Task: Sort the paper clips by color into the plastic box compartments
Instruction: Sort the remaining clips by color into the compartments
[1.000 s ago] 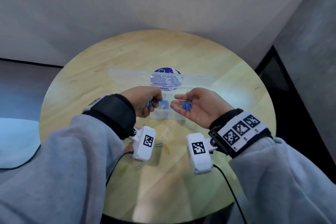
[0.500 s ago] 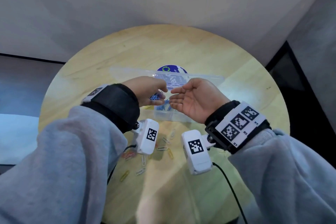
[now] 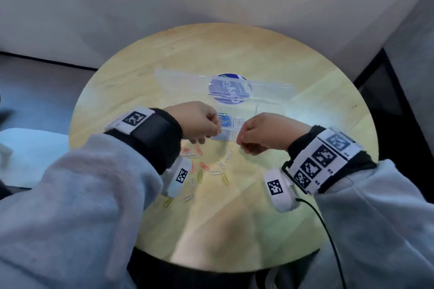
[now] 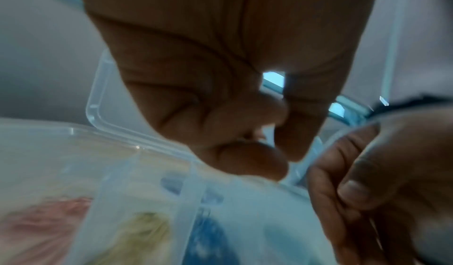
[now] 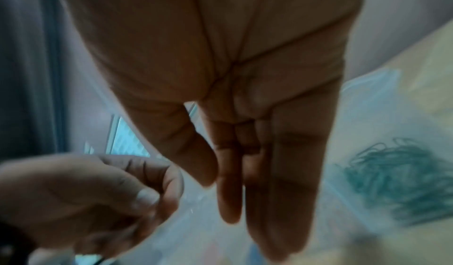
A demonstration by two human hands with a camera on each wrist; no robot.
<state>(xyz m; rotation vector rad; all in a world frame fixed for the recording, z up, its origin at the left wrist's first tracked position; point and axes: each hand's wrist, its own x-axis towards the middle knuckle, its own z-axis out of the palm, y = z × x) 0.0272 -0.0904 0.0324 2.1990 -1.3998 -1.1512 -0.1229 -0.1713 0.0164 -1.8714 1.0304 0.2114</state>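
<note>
The box [image 3: 229, 128] sits mid-table [image 3: 305, 77], its clear lid [image 3: 187, 80] swung open and lying flat on the far side. Blue clips [image 3: 225, 119] fill one compartment; pale clips [image 3: 238, 122] lie in the one just right of it.

The left hand [image 3: 197, 122] hangs over the box's near-left edge, fingers curled tight toward the thumb; what they pinch, if anything, cannot be told from the blurred wrist view. The right hand [image 3: 265, 132] is at the near-right edge, fingers [image 5: 289, 172] straight and pressed together, pointing down, holding nothing visible. The two hands are near each other but apart.

Loose clips [image 3: 211, 169] in red, white and yellow are scattered on the table between box and near rim, under the wrists. The far half of the table and both side margins are bare wood.
</note>
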